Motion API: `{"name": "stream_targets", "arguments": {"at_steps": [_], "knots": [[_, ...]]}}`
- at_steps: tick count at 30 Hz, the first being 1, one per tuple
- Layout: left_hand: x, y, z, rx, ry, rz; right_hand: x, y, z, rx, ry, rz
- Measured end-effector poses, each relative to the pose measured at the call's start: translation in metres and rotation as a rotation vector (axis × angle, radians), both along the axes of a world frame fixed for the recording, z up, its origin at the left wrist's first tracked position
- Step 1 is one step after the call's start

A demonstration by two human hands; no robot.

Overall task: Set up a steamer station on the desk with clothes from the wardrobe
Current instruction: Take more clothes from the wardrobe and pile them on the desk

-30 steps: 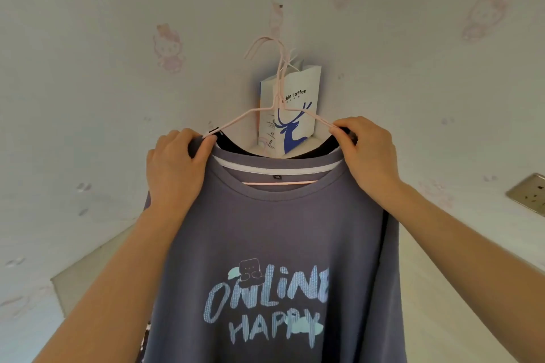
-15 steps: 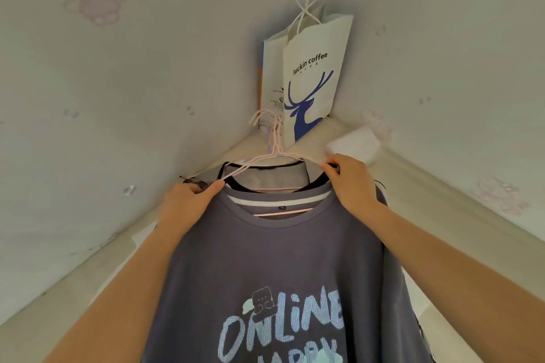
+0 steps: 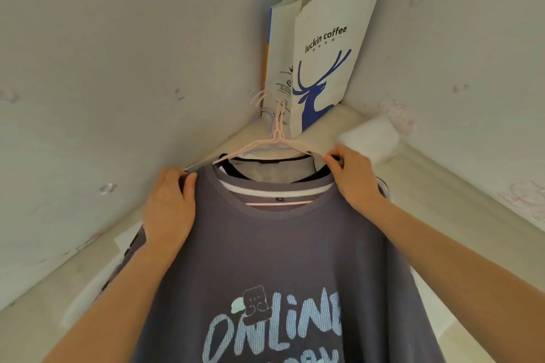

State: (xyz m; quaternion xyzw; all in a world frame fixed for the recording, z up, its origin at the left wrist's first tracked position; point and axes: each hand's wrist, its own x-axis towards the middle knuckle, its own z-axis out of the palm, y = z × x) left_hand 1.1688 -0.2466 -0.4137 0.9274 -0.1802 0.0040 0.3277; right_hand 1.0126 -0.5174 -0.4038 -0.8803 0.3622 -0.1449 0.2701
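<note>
A purple-grey T-shirt [image 3: 283,247] with light blue lettering fills the lower middle of the head view, on a pink wire hanger [image 3: 265,144]. Other garments on more hangers lie stacked behind it, including a black-collared one [image 3: 320,169]. My left hand [image 3: 169,206] pinches the shirt's left shoulder together with the hanger end. My right hand [image 3: 352,175] grips the right shoulder the same way. The hanger hooks [image 3: 272,110] point toward the corner of the desk [image 3: 442,174].
A white paper coffee bag [image 3: 327,59] with a blue deer stands in the corner against the walls. A white soft packet [image 3: 371,138] lies just right of my right hand. Pale patterned walls close both sides.
The hangers and shirts have come down from wall height onto the desk corner, and the view has tilted down. Both hands keep their hold on the shoulders.
</note>
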Motion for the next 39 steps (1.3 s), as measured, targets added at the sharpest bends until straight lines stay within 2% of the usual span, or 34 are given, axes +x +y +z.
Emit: {"name": "stream_targets", "arguments": {"at_steps": [6,14,24,28,33,39], "knots": [[0.047,-0.024,0.0,0.025,-0.096,-0.036,0.042,-0.028,0.012,0.003,-0.046,0.013],[0.043,-0.028,-0.038,0.198,-0.177,-0.113,0.039,-0.028,-0.036,0.052,0.059,0.029],[0.047,-0.034,-0.06,0.328,-0.252,-0.094,0.043,-0.033,-0.049,-0.181,0.137,0.143],[0.044,-0.031,-0.061,0.368,-0.298,-0.101,0.038,-0.032,-0.044,-0.206,0.199,0.209],[0.032,-0.028,-0.056,0.504,-0.238,-0.121,0.021,-0.022,-0.035,-0.253,0.357,0.31],[-0.001,-0.021,-0.048,0.529,-0.198,-0.232,-0.006,0.006,-0.025,-0.307,0.457,0.311]]}}
